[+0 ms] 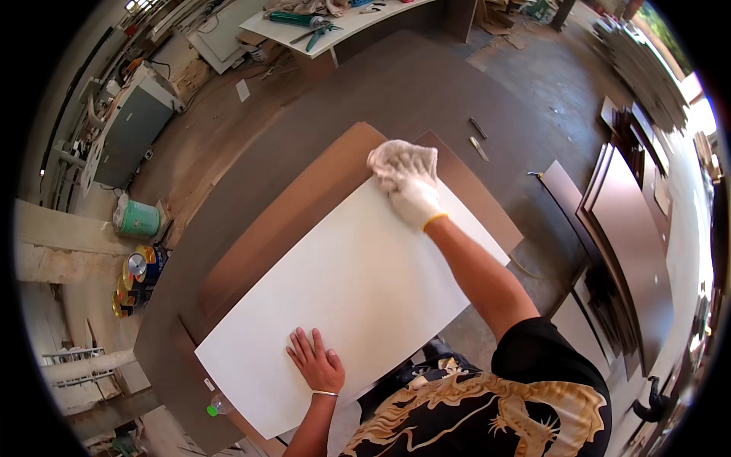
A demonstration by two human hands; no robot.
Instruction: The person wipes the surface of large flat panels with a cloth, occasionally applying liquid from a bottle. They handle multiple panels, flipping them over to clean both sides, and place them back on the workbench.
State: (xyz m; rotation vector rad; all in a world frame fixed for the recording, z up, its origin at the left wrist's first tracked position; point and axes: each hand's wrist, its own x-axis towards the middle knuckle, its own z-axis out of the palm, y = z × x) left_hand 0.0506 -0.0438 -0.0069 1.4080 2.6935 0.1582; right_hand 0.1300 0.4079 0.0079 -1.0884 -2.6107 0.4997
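A white rectangular panel (pixel 358 297) lies before me on top of brown boards (pixel 304 202). My left hand (pixel 318 364), bare and with a band at the wrist, rests flat on the panel's near left part, fingers spread. At the panel's far corner, my right hand (pixel 415 194) wears a white knit glove with a yellow cuff. It presses a crumpled pale cloth (pixel 392 161) against that corner, and part of the cloth reaches past the panel's edge. The glove and cloth partly hide the fingers.
A utility knife (pixel 478 148) and a dark pen-like tool (pixel 477 127) lie on the large dark board. Brown panels (pixel 636 244) lean at the right. A bottle with a green cap (pixel 216 407) is near the left corner. Further left stand a green bucket (pixel 138 218) and cans (pixel 137 265).
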